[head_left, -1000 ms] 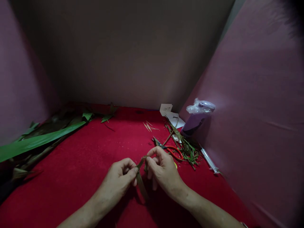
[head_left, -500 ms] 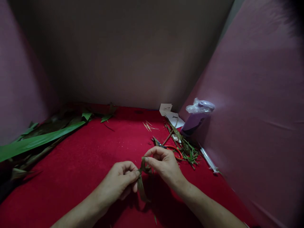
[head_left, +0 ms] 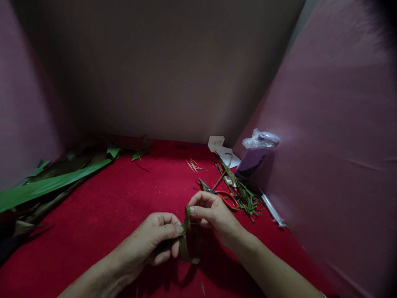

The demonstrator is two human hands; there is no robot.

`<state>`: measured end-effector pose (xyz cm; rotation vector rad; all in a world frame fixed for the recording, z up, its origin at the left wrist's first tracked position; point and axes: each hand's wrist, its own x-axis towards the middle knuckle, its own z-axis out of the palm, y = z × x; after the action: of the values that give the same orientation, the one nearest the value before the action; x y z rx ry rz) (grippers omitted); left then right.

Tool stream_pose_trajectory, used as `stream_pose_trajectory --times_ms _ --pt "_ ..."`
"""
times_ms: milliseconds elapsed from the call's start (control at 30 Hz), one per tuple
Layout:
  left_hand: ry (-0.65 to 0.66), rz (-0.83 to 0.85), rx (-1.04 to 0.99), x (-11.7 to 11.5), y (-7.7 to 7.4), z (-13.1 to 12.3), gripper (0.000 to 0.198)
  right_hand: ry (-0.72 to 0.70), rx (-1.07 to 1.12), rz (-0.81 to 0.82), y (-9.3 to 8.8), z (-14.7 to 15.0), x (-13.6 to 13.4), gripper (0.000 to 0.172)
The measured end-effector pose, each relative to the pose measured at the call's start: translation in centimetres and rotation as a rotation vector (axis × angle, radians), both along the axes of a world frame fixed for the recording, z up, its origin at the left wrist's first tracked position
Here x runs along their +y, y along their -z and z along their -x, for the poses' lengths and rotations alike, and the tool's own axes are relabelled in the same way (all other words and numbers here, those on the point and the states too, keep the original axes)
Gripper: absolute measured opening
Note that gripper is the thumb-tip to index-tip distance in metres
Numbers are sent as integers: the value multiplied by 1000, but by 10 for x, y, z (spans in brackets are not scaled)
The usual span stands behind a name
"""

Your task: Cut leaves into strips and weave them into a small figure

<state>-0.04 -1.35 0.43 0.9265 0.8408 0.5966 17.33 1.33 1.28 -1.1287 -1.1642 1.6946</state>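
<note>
Both of my hands work a narrow olive-green leaf strip [head_left: 185, 244] low over the red cloth [head_left: 124, 207]. My left hand [head_left: 155, 240] pinches the strip between thumb and forefinger near its middle. My right hand [head_left: 212, 213] pinches the strip's upper end, fingers curled. Below the hands the strip bends into a loop whose bottom nearly touches the cloth.
Red-handled scissors [head_left: 221, 195] lie just beyond my right hand beside a pile of leaf trimmings [head_left: 245, 196]. A purple bottle with a plastic-wrapped top [head_left: 256, 153], white paper slips [head_left: 221, 148], thin sticks [head_left: 194, 164] and a white pen-like thing [head_left: 273, 210] lie right. Long green leaves [head_left: 49, 182] lie left.
The strip has bent from a straight hanging piece into a loop. My left hand slid toward me and the right hand shifted slightly down, still pinching.
</note>
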Motion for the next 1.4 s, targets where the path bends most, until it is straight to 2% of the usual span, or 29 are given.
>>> stream_pose_trajectory --times_ms 333,633,867,1067,1267,1400 --pt "2 58 -117 2 0 4 17 -66 191 53 3 -2 2 19" --pt "-4 74 -165 1 -1 5 15 -154 286 7 -1 -3 0 22" --pt "-17 69 -146 0 -4 7 16 -107 297 -75 3 -2 -1 19" --pt "-21 50 -138 2 -4 8 16 -114 211 -329 7 -5 3 12" --pt "-16 44 -105 2 -3 8 16 -170 -199 -800 -5 -13 4 19" --pt "-16 18 -67 2 -5 8 17 -168 -317 -908 -9 -16 5 17"
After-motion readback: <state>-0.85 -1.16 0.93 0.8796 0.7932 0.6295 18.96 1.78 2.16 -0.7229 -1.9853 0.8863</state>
